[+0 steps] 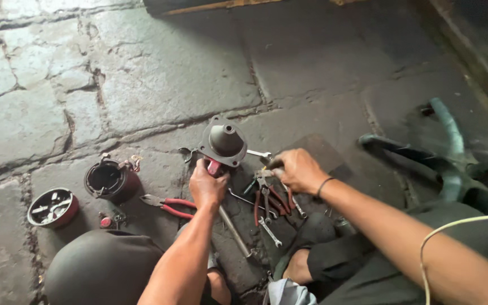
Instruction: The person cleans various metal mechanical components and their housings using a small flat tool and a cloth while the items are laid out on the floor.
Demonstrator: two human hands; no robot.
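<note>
My left hand (207, 186) grips a red-handled tool (214, 167) whose tip presses against a grey metal motor end cover (225, 141) with a cone-shaped centre, standing on the stone floor. My right hand (296, 169) reaches into a small pile of hand tools (269, 197), pliers with red handles and spanners, its fingers closed on a dark tool (270, 164) at the pile's top. A long steel rod (234, 230) lies below my left hand, running toward my knee.
Red-handled pliers (168, 205) lie left of my left hand. A dark round motor housing (109, 181) and a red-rimmed round cap (53, 208) sit further left. A green hose (450, 147) curves at the right. The floor (159, 68) is cracked stone slabs.
</note>
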